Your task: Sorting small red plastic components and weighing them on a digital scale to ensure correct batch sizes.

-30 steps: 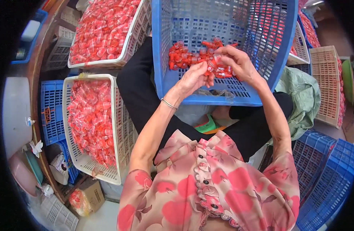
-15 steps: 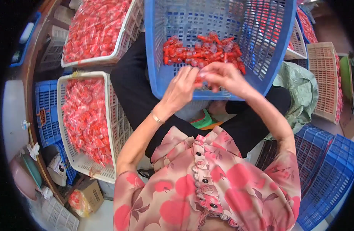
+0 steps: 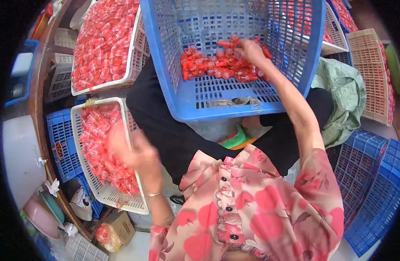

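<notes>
My left hand is over the inner side of a white basket heaped with small red-and-clear plastic pieces. Motion smears its fingers, so I cannot see whether they hold anything. Inside a large blue basket in front of me, my right hand reaches into a low pile of red plastic pieces with clear, rounded ends. Its fingers are bent and closed among the pieces at the pile's right side. What they grip is partly hidden.
Another white basket full of red pieces stands at the far left. On the right are a green sack, a beige basket and stacked blue baskets. A cardboard box sits at lower left.
My hands, together at the blue basket's near rim before, are now apart. The left has swung left to the white basket; the right has moved deeper into the blue basket's pile.
</notes>
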A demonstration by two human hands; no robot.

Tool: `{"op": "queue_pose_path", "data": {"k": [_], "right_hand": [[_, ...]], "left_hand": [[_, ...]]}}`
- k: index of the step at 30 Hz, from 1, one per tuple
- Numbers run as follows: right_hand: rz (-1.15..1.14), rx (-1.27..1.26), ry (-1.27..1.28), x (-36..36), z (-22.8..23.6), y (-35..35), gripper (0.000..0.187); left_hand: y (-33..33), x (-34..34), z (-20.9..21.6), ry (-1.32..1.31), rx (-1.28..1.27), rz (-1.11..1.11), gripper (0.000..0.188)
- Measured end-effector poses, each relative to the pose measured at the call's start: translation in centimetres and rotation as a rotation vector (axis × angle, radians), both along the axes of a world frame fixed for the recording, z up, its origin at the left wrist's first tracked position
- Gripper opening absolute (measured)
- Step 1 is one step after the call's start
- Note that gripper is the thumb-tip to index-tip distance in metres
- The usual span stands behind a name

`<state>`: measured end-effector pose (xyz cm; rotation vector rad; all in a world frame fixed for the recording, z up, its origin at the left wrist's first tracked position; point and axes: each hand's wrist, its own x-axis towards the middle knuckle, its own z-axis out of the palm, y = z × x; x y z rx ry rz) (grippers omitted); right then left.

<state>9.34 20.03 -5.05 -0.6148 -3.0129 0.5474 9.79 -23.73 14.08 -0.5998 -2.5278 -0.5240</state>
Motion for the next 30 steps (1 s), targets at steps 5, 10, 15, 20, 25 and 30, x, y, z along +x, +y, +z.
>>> {"op": "queue_pose_path", "data": {"k": [5,10,15,20,25,30], "right_hand": [[0.148,0.075,0.010,0.8,-4.8,1.9,0.028],[0.116,-0.030,0.097,3.0,0.1,0.3,0.028],[-0.332,-0.674,0.105,6.9,7.8,2.1,0.032],[-0.387,-1.353,0.470,8.3,9.3,-0.8,0.034],[-0.195,-1.046,0.387,7.4,11.5,-3.4,0.029],[0.122,-0.894,0.341,7.1,13.7,-5.1,0.027]], "left_hand": [[18.5,-1.8,-6.8,-0.313,0.079,-0.598,0.027],[24.1,-7.5,-21.9,-0.326,-0.380,-0.563,0.028],[24.8,-8.9,-23.5,-0.217,-0.629,-0.664,0.024],[25.2,-9.9,-19.9,-0.890,-0.138,-0.466,0.028],[22.2,-6.8,-12.9,-1.968,0.865,-0.555,0.043],[20.7,-4.0,-10.9,-2.037,1.154,-0.609,0.048]]}}
